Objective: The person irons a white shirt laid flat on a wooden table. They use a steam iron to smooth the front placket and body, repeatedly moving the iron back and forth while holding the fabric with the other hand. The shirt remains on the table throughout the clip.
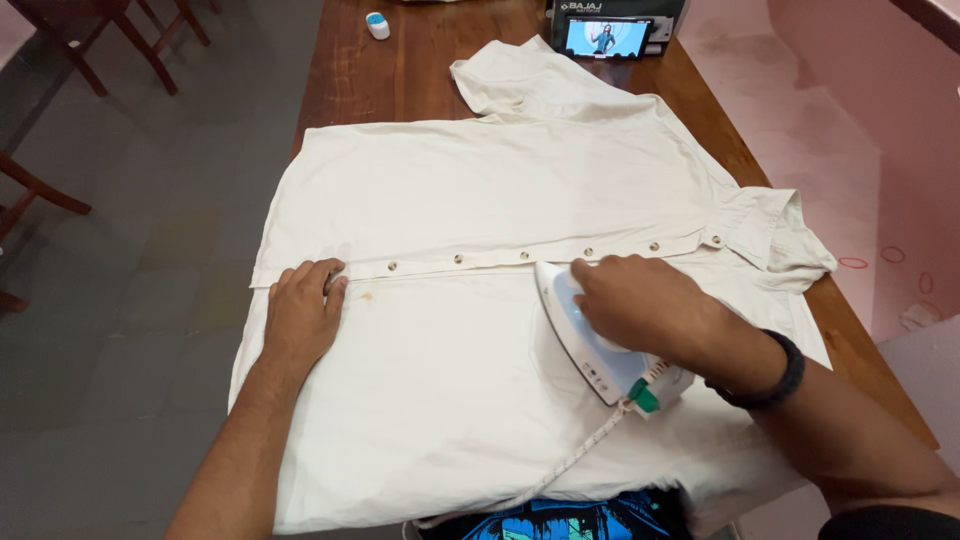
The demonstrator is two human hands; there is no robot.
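Cream shirt point(480, 190): spread flat on wooden table point(420, 60), button strip across the middle.
Left hand point(300, 315): fingers flat, open, pressing shirt nr hem end; grips nothing.
Right hand point(640, 305): fingers wrapped round handle of white/blue iron point(590, 345), resting on shirt just below buttons.
Phone point(607, 38): propped at far edge.
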